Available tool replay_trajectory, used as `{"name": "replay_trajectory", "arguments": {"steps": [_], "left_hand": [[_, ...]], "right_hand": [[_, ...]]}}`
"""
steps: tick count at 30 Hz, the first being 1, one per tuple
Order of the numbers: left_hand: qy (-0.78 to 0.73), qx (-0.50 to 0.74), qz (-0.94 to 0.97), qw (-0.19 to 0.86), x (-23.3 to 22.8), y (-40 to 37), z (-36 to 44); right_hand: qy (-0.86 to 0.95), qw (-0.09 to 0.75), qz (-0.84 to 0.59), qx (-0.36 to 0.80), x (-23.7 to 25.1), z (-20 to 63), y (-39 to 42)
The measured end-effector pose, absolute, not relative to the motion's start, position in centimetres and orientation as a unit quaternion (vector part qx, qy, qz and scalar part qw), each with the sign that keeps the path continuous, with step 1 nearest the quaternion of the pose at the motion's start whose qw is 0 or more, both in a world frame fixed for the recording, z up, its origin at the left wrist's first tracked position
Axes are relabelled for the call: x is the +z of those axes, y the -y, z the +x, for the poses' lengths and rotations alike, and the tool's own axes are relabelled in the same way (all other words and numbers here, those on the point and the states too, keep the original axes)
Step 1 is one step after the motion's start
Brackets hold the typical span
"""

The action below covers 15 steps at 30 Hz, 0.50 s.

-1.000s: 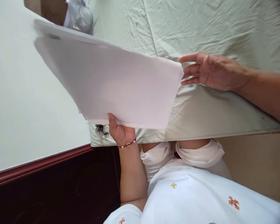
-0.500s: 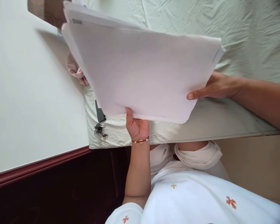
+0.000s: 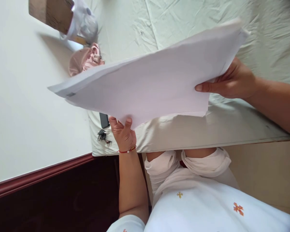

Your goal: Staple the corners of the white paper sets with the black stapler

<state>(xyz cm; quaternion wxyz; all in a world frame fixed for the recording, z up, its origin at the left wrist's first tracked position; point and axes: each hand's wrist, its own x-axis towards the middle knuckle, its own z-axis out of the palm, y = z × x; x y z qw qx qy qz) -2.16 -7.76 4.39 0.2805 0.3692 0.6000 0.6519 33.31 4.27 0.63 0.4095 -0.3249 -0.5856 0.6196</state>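
A wrinkled bed lies behind. The stack of paper hangs above it, its long axis running between the hands. The left hand grasps the near edge, the right hand pinches the far corner.

Left hand: braceleted wrist, fingers raised and loosely curled. Right hand: arm extended, thumb pinching inward.
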Motion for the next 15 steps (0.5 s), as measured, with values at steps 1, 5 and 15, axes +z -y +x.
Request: {"name": "replay_trajectory", "arguments": {"steps": [1,5,15], "left_hand": [[-0.6,0.642,0.394,0.268,4.5,7.5,-2.1],[-0.593,0.628,0.45,0.226,5.1,7.0,-2.0],[-0.619,0.564,0.47,0.278,2.3,8.4,-4.4]], "right_hand": [[0.592,0.412,-0.321,0.613,0.7,33.4,-4.3],[0.617,0.44,-0.331,0.563,1.8,33.7,-4.0],[0.717,0.347,-0.276,0.538,3.4,34.0,-3.6]]}}
